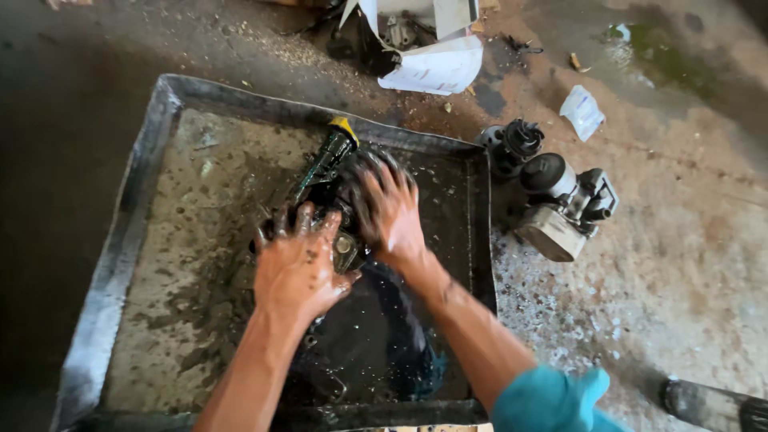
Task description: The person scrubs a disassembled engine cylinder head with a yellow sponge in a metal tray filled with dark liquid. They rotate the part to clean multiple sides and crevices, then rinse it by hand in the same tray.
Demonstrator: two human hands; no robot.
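A large, shallow metal tray (pixel 152 144) lies on the ground, with dark oily liquid pooled in its lower right part. In the tray rests a grimy black engine part (pixel 340 192), wet and coated in oil. My left hand (pixel 296 264) presses down on its near end, fingers spread and blackened. My right hand (pixel 392 212) grips the part's rounded top from the right. A dark green bottle with a yellow cap (pixel 328 156) lies in the tray just behind the part, tilted toward the far rim.
To the right of the tray, on the stained concrete, stands a silver and black engine assembly (pixel 560 212) with a smaller black part (pixel 512 144) behind it. A torn white box (pixel 432 48) sits beyond the tray. A small plastic packet (pixel 582 112) lies at far right.
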